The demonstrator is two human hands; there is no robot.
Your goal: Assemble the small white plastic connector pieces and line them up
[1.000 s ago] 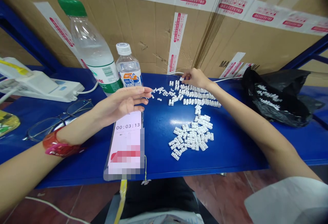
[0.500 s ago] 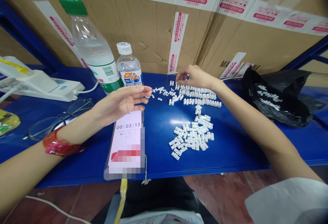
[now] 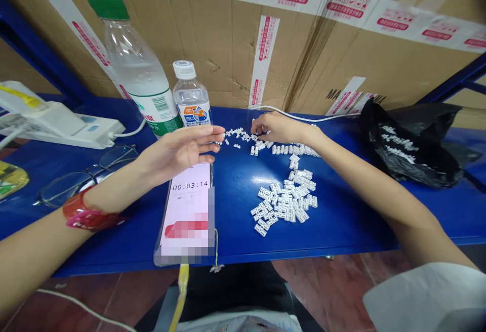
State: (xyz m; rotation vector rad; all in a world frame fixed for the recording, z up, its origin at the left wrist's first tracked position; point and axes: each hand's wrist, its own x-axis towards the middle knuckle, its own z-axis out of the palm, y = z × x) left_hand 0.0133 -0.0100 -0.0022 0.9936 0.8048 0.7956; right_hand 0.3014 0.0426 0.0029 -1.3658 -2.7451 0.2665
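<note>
My left hand (image 3: 180, 151) hovers palm-up over the blue table (image 3: 235, 180), fingers stretched out and empty, just above a phone (image 3: 187, 213) showing a timer. My right hand (image 3: 275, 127) reaches to the far side, fingers curled in a pinch among small white plastic parts (image 3: 237, 134); what it grips is too small to make out. A row of white connector pieces (image 3: 294, 149) lies beside that hand. A loose pile of the same white pieces (image 3: 286, 200) sits nearer to me.
A big bottle with a green cap (image 3: 132, 64) and a small water bottle (image 3: 191, 96) stand at the back. Glasses (image 3: 79, 175) and a white power strip (image 3: 56, 124) lie left. A black plastic bag (image 3: 410, 142) sits right. Cardboard boxes (image 3: 243, 38) wall the back.
My right hand has moved left and nearer, from the far end of the row down to the scattered small parts. The left hand has stayed in place. The timer advanced a second.
</note>
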